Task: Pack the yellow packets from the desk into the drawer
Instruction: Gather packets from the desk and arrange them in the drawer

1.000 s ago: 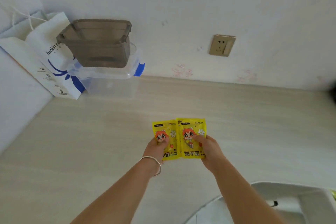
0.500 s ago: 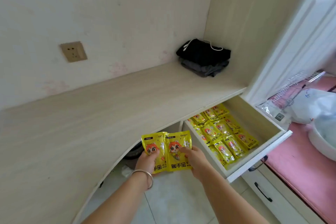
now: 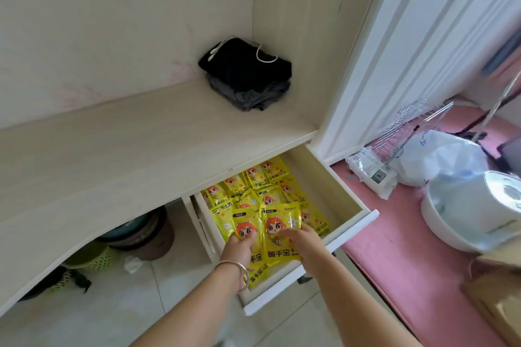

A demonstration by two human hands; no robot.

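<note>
Two yellow packets with a red-haired cartoon face are held side by side over the open drawer. My left hand grips the left packet, and my right hand grips the right packet. Both packets hang just above the drawer's front half. Several more yellow packets lie packed inside the drawer, filling its left side. The drawer's right side shows bare wood. The pale wooden desk above the drawer holds no yellow packets in this view.
Folded black and grey clothes lie in the desk's back corner. Under the desk stand round bins and a green basket. At the right, a pink mat carries plastic bags, a wire rack and a white appliance.
The view has swung right from the desk's left end to the drawer. Both hands carried the two packets off the desk edge and over the open drawer.
</note>
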